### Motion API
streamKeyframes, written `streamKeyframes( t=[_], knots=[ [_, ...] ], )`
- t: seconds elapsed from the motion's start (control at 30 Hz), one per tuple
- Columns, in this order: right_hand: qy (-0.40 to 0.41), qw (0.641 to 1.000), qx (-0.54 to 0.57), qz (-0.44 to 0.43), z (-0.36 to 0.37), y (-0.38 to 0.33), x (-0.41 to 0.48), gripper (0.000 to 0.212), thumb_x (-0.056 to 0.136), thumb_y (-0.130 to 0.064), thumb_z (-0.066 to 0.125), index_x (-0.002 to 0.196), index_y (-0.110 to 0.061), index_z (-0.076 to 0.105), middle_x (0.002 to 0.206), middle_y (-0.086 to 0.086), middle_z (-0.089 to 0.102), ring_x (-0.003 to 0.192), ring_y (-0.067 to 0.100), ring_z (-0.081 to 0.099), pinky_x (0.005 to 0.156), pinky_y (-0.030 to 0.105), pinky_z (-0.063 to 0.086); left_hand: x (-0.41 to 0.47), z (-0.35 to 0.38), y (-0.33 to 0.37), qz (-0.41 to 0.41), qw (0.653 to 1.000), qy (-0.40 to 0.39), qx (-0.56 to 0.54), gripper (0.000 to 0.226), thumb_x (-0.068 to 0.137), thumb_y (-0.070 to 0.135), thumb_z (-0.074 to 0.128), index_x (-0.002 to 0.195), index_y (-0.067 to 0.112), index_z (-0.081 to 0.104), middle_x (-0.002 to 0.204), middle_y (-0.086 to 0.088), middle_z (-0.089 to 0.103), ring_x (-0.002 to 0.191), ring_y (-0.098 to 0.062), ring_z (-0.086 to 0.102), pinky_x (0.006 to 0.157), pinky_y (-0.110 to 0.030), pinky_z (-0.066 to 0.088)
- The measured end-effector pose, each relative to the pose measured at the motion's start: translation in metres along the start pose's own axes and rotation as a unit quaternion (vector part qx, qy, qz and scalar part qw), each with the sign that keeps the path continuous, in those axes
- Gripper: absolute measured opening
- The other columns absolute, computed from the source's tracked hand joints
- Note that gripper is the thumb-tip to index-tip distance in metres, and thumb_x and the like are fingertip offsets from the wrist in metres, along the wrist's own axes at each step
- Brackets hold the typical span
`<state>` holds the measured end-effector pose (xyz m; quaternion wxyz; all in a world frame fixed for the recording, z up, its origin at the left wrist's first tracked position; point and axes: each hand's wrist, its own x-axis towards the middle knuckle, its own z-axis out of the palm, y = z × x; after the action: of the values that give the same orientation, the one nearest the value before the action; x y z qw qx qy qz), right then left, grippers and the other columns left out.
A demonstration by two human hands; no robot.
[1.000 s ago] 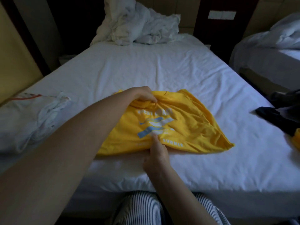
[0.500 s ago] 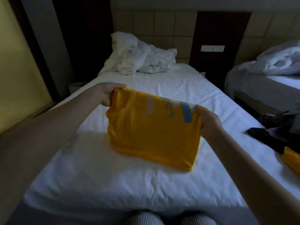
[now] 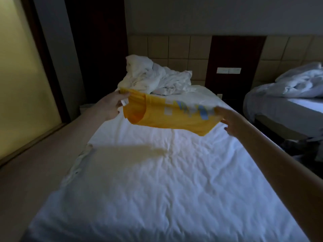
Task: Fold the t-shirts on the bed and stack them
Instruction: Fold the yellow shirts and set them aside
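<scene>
- Bed [image 3: 166, 189], white wrinkled sheet: fills the centre and lower frame.
- Second bed [image 3: 279, 109], right edge of frame: rumpled pale bedding on top.
- Heap of white bedding [image 3: 153, 79], upper centre: piled at the far end of the main bed.
- Yellow t-shirt [image 3: 166, 117], centre of frame: partly folded, blue and white print facing up, stretched in the air above the sheet and clear of it, between both hands. White label showing at its left end.
- White cloth [image 3: 78, 165], left of centre: crumpled along the left edge of the bed.
- Left hand [image 3: 111, 105], left of centre: fingers closed round the shirt's left end.
- Right hand [image 3: 230, 121], right of centre: thumb above, fingers below, pinching the shirt's right edge.
- Switch plate [image 3: 228, 70], upper right: pale, on a dark wall panel.
</scene>
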<state>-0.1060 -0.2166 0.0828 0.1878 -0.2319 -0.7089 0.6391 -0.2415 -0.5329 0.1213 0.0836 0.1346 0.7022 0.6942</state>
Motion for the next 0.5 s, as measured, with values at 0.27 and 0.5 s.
streamKeyframes(
  t=[0.27,0.5],
  knots=[
    [0.010,0.972,-0.199,0.128,-0.009,0.164,-0.093,0.035,0.080,-0.046,0.065,0.072,-0.012,0.071,0.067,0.011,0.058,0.068,0.022,0.052,0.064,0.030,0.040,-0.101,-0.021,-0.174,-0.205,0.958,-0.041,0.197,0.021,0.084,0.020,0.070,0.070,0.010,0.058,0.065,-0.001,0.058,0.045,0.000,0.052,0.048,-0.016,0.040],
    [0.061,0.954,-0.272,0.110,-0.008,0.165,-0.108,0.030,0.077,-0.049,0.057,0.071,-0.021,0.065,0.086,0.016,0.053,0.117,0.031,0.032,0.095,0.032,0.028,-0.094,-0.026,-0.186,-0.206,0.963,0.092,0.147,0.032,0.082,0.027,0.072,0.096,-0.001,0.065,0.094,-0.020,0.065,0.083,-0.027,0.064,0.072,-0.030,0.048]
  ],
)
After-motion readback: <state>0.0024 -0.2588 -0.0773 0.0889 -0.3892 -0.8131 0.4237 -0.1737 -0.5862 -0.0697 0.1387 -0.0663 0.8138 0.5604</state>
